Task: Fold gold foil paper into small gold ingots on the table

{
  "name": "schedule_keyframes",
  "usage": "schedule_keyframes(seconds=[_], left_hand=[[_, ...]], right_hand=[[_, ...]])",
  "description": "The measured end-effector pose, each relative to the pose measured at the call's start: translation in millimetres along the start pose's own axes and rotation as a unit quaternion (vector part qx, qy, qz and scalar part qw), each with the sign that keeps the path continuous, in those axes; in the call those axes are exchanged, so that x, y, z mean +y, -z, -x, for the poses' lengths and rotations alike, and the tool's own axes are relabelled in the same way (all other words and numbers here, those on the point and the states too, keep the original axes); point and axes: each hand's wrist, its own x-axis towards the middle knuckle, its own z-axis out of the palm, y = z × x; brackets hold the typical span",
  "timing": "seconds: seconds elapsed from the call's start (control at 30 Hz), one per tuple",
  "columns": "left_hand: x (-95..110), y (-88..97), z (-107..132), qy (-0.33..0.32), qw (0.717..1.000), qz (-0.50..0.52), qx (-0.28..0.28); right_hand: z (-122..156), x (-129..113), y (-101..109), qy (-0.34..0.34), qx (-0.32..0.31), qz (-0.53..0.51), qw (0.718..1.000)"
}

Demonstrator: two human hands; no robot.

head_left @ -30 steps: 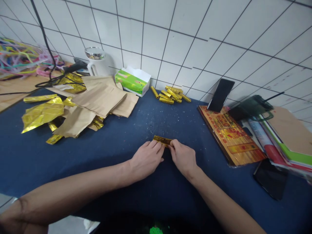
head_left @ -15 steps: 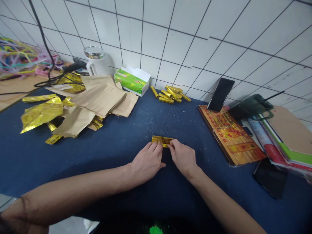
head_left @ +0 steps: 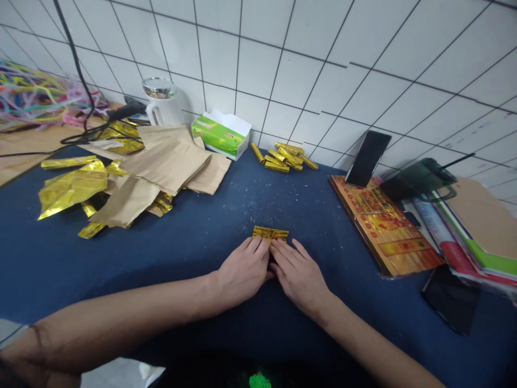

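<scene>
A short folded strip of gold foil [head_left: 270,233] lies on the dark blue table top in front of me. My left hand [head_left: 243,271] has its fingers bent and pressed together on the strip's near left part, its thumb lower down. Close beside it, my right hand [head_left: 301,278] lays outstretched fingertips on the near edge, with one finger spread away. The foil under the fingertips is hidden. Farther back, against the wall, is a small pile of folded gold foil strips [head_left: 288,157].
Brown paper pieces [head_left: 169,161] and crumpled gold foil [head_left: 75,186] lie at left. Behind stand a green tissue pack [head_left: 220,134] and a white mug [head_left: 165,108]. To the right are a red-gold box [head_left: 388,229], an upright phone [head_left: 367,158] and a dark cup [head_left: 422,180].
My right hand has let go of the strip's right end and moved left and nearer me, its fingers now stretched beside my left hand. The left hand has stayed on the strip.
</scene>
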Motion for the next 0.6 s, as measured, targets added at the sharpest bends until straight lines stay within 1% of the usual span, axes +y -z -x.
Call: schedule_keyframes(seconds=[0.13, 0.33, 0.6], left_hand=[[-4, 2.3, 3, 0.001, 1.0, 0.016, -0.003], [-7, 3.9, 7, 0.019, 0.999, 0.029, 0.001], [-10, -0.1, 10, 0.017, 0.999, 0.039, -0.004]], right_hand=[[3, 5, 2, 0.01, 0.006, 0.014, 1.0], [10, 7, 4, -0.009, 0.014, 0.011, 1.0], [7, 3, 7, -0.014, 0.02, 0.017, 1.0]])
